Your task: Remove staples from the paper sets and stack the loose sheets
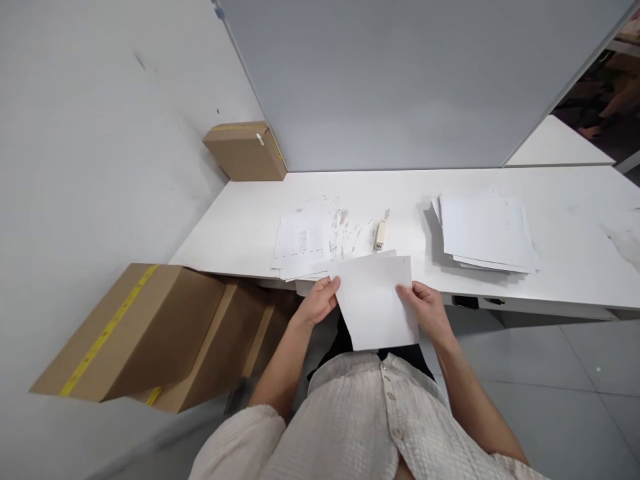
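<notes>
A few white sheets of paper [376, 303] are held over the table's front edge, their near side hanging above my lap. My left hand [321, 300] pinches their left edge, thumb on top. On the right edge, my right hand [425, 307] grips them the same way, its fingers hidden underneath. Just beyond the sheets lies a small cream-coloured device [381, 235], perhaps a stapler or staple remover. To its left is a loose pile of printed papers [303, 241]. A thicker stack of white paper [487, 233] rests on the right.
A white table [240, 220] runs across, backed by a grey panel [390, 87]. One cardboard box [245, 153] stands at its back left corner. Several larger taped boxes [150, 340] are stacked on the left, below the tabletop. Small scraps [353, 233] lie by the printed pile.
</notes>
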Demonstrator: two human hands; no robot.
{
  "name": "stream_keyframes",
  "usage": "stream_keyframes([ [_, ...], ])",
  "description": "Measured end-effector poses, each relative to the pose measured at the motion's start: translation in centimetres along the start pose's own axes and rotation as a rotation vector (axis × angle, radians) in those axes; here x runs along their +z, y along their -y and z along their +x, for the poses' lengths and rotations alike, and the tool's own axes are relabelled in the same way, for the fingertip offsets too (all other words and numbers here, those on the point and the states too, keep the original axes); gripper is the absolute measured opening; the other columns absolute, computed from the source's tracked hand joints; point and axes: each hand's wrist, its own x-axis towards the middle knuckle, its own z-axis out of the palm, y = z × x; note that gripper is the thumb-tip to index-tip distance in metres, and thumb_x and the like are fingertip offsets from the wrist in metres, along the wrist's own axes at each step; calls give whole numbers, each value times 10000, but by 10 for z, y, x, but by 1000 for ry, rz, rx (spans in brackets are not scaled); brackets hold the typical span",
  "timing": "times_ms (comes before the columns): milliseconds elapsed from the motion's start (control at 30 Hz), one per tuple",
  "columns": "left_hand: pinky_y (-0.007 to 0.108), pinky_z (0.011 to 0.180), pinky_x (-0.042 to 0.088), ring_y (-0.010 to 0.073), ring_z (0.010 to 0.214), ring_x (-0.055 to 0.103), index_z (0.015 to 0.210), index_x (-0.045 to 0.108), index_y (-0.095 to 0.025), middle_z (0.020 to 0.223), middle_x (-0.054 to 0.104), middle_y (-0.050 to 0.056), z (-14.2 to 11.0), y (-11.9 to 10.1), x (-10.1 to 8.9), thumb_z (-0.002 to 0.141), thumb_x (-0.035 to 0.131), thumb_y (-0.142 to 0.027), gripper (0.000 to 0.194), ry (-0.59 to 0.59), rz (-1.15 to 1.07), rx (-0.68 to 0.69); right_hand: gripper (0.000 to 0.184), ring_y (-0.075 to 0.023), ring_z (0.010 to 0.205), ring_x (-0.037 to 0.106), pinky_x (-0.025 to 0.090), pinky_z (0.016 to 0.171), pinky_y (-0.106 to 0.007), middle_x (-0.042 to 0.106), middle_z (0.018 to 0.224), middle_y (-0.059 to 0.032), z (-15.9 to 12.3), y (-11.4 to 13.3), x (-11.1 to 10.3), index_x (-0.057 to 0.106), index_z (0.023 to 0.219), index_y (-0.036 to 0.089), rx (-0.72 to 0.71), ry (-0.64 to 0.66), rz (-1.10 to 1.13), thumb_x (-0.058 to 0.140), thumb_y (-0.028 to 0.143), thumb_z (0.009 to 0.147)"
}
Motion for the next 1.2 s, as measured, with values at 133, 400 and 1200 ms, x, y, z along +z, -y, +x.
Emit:
stream_keyframes([
  [133,374,915,467,237,980,626,985,646,-103,939,697,114,9,10,8,784,623,-371,336,-68,-116,10,373,-98,519,348,274,471,-226,384,522,30,1,-10,-13,450,551,176,-115,-152,-193,538,463,771],
  [400,351,860,493,227,952,632,979,633,-107,912,694,106,16,-8,9,764,629,-427,385,-118,-10,53,273,-114,575,395,303,506,-225,450,588,20,-9,-1,-48,563,647,178,-189,-287,-251,571,424,764],
  [1200,327,799,488,208,921,626,1117,584,-153,972,685,68,8,-4,36,829,531,-448,416,-7,184,93,307,-103,537,344,270,478,-221,400,566,45,4,-3,2,472,657,199,-161,-114,-259,515,468,799],
])
